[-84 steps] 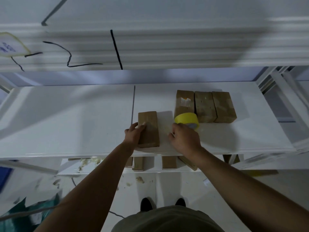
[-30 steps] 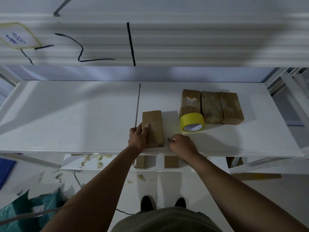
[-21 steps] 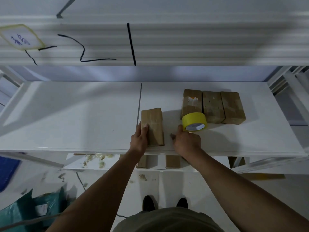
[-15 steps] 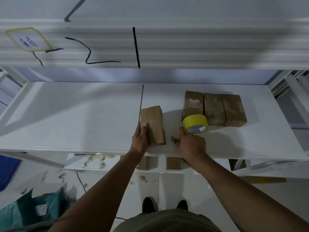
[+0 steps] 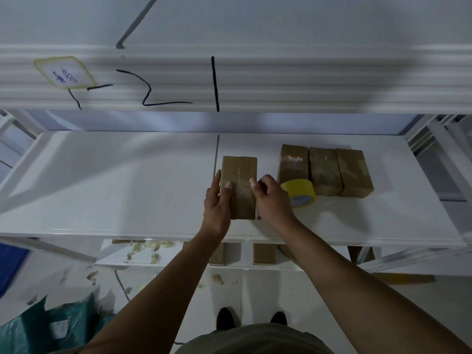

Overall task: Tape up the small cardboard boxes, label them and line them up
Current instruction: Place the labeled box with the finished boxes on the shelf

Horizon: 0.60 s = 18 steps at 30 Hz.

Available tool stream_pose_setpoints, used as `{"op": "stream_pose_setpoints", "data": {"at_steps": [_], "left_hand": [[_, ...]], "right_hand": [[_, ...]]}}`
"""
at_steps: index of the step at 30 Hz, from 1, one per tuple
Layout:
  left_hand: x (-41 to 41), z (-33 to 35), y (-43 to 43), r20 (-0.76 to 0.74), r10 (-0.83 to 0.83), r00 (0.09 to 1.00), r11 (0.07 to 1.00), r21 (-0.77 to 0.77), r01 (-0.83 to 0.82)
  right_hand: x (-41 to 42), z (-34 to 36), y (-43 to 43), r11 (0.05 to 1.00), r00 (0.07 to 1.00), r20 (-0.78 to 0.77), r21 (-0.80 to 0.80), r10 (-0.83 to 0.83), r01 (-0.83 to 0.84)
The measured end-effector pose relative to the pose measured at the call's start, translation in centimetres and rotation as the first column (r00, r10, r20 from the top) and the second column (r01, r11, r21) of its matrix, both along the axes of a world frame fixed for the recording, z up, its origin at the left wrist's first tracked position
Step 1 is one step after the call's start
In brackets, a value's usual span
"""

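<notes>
A small cardboard box (image 5: 240, 175) with clear tape along its top lies lengthwise on the white shelf (image 5: 127, 190), near the middle seam. My left hand (image 5: 216, 208) holds its left edge, thumb on top and fingers straight along the side. My right hand (image 5: 273, 201) holds the right edge, thumb on the top face and fingers curled beside it. A yellow tape roll (image 5: 301, 192) lies just right of my right hand. Behind the roll, three taped boxes (image 5: 325, 169) stand side by side in a row.
An upper shelf edge (image 5: 281, 80) with black pen marks and a taped paper label (image 5: 65, 72) overhangs the work area. Shelf frame struts (image 5: 439, 139) rise at the right. A lower shelf (image 5: 245, 254) holds more boxes. A green bag (image 5: 51, 328) lies on the floor at the left.
My right hand has left the shelf by the tape roll and come onto the box's right edge. The box sits a little farther back, with my left hand still on its left side.
</notes>
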<state>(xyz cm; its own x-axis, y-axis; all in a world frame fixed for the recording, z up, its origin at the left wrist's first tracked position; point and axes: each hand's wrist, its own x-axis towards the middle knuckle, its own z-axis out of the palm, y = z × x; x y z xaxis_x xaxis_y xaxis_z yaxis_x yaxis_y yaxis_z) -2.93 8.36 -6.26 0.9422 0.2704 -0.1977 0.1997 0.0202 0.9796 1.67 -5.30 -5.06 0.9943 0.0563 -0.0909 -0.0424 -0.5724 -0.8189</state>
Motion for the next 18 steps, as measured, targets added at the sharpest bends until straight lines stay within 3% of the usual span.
{"op": "stream_pose_setpoints", "data": {"at_steps": [9, 14, 16, 18], "left_hand": [[-0.9, 0.6, -0.3, -0.002, 0.030, 1.000, 0.998, -0.061, -0.030], [-0.9, 2.3, -0.5, 0.062, -0.002, 0.998, 0.998, -0.066, 0.006], [-1.0, 3.1, -0.4, 0.098, 0.011, 0.995, 1.000, 0.009, -0.012], [-1.2, 3.5, -0.1, 0.136, -0.015, 0.991, 0.998, 0.059, 0.007]], "right_hand": [[-1.2, 0.5, -0.7, 0.908, 0.998, -0.067, 0.418, 0.018, 0.012], [-2.4, 2.3, 0.1, 0.773, 0.934, -0.342, 0.620, 0.108, 0.137], [-3.0, 2.9, 0.6, 0.762, 0.934, -0.322, 0.641, 0.154, 0.095], [-3.2, 3.0, 1.2, 0.781, 0.949, -0.303, 0.612, 0.084, 0.127]]}}
